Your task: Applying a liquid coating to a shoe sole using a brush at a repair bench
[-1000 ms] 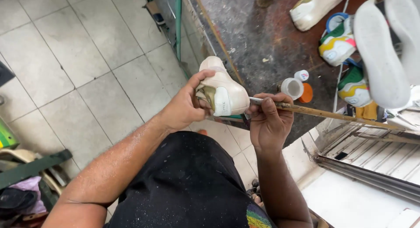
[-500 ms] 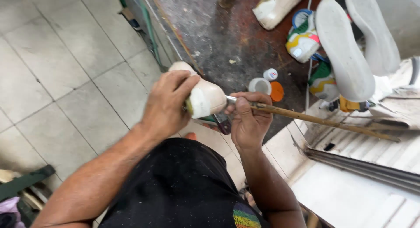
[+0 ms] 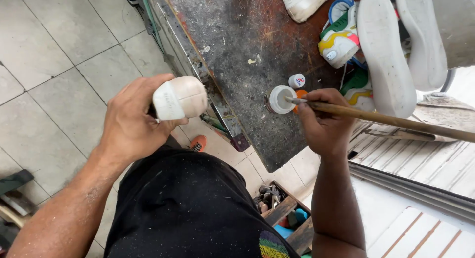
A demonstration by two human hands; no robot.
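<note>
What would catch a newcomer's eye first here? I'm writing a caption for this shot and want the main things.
The right hand holds a long wooden-handled brush, its tip dipped in a small open jar of white paint on the dark, scuffed workbench. The left hand grips a pale shoe over the tiled floor. Upturned white soles and colourful sneakers crowd the bench's far right.

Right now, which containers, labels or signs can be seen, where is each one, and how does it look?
Small open jar: on the dark worktable, round, white inside; the brush in the right hand dips into it.
White cap: beside the jar, round, with a small red-blue mark.
Orange lid: partly hidden by the brush.
No signs or screens.
</note>
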